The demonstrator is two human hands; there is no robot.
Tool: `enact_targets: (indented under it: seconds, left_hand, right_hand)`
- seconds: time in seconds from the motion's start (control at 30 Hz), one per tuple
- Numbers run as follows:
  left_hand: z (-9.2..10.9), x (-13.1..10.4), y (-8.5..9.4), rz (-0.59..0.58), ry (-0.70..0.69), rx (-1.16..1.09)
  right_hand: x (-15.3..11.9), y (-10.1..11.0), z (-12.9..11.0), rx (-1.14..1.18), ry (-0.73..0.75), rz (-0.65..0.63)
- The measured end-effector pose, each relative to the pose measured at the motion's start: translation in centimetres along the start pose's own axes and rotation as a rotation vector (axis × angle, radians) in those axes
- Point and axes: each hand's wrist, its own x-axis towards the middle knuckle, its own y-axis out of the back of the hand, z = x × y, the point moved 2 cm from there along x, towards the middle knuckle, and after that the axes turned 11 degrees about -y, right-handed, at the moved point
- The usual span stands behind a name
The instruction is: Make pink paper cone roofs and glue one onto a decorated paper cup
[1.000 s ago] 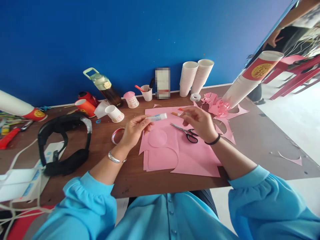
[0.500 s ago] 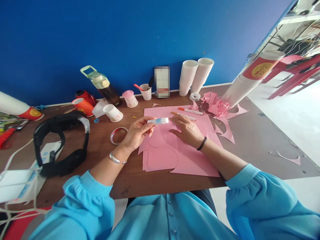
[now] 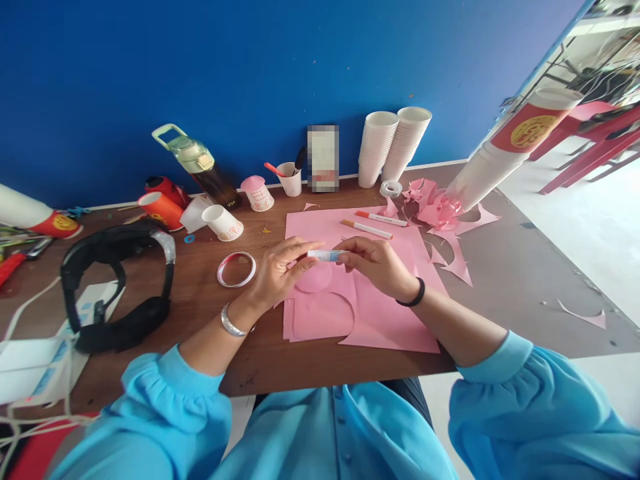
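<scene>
Gripping a small glue tube point(image 3: 325, 255), both hands meet above the pink paper point(image 3: 380, 313). Tube lies crosswise: left hand point(image 3: 280, 270) pinches its body, right hand point(image 3: 380, 265) its near end.

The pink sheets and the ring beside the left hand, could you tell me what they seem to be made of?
The pink sheets look like matte craft paper: thin, flat, with clean curved cut-outs. The ring seems to be a cut paper-cup rim, white with red print, though plastic cannot be ruled out.

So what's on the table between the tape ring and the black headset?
Nothing: in the head view, bare brown table runs from the tape ring to the headset.
</scene>
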Motion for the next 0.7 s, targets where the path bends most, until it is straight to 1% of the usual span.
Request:
enact_targets:
  seconds: [0.07,0.1,0.17,0.2,0.23,0.37,0.4,0.43,0.47,0.53,0.6,0.63,0.67,0.7]
  left_hand:
    - [0.2,0.1,0.2,-0.041,-0.116,0.047]
    - [0.3,0.1,0.3,-0.060,-0.155,0.061]
    - [0.3,0.1,0.5,-0.089,-0.187,0.076]
    - [0.3,0.1,0.5,-0.093,-0.180,0.078]
    - [0.3,0.2,0.6,-0.090,-0.157,0.076]
    - [0.2,0.2,0.3,-0.065,-0.031,0.022]
    - [0.1,0.1,0.1,-0.067,-0.017,0.002]
    - [0.0,0.1,-0.2,-0.068,-0.008,-0.026]
    - [-0.1,0.0,-0.4,-0.062,0.001,-0.067]
    - [-0.3,-0.1,-0.8,-0.025,0.046,-0.186]
    - [-0.4,-0.1,-1.2,-0.001,0.123,-0.314]
    - [-0.4,-0.1,-1.4,-0.006,0.162,-0.364]
    - [-0.4,-0.1,-1.6,-0.022,0.198,-0.400]
    - [-0.3,0.0,-1.8,-0.045,0.230,-0.429]
  right_hand:
    - [0.1,0.0,0.2,0.188,-0.100,-0.150]
    - [0.2,0.0,0.2,0.256,-0.129,-0.204]
    - [0.1,-0.1,0.2,0.315,-0.162,-0.270]
    - [0.0,-0.1,0.1,0.301,-0.161,-0.278]
    - [-0.1,-0.2,0.0,0.253,-0.145,-0.260]
    - [-0.4,-0.5,-0.6,-0.088,0.023,-0.068]
    - [-0.4,-0.7,-0.7,-0.132,0.044,-0.062]
    - [-0.4,-0.9,-0.6,-0.132,0.039,-0.085]
    - [-0.3,-1.1,-0.5,-0.081,0.007,-0.127]
    - [-0.1,-1.4,-0.2,0.135,-0.099,-0.217]
    - [0.0,-1.6,0.0,0.386,-0.182,-0.268]
    - [0.0,-1.6,0.0,0.467,-0.201,-0.279]
    - [0.1,-1.6,0.1,0.499,-0.206,-0.285]
    - [0.1,-1.6,0.1,0.485,-0.204,-0.288]
